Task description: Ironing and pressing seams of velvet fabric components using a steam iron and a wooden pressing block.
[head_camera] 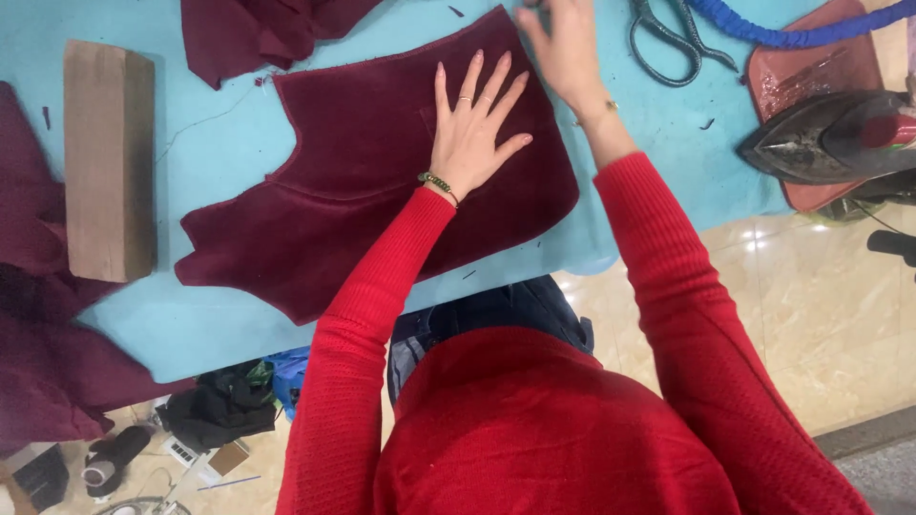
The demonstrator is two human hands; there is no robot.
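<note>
Red-sleeved arms extend over the maroon velvet panel (363, 181) on the blue table (191, 324): left hand (472, 129) pressed flat, fingers spread, grasping nothing; right hand (563, 43) at the panel's far edge, grip indiscernible; smoothing arguably wants even pressure.

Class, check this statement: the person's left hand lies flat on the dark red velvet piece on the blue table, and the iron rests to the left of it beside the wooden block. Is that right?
Not quite. The iron rests on the right side of the table, far from the wooden block. The head view shows this. The rest holds: the left hand lies flat on the dark red velvet piece.
</note>
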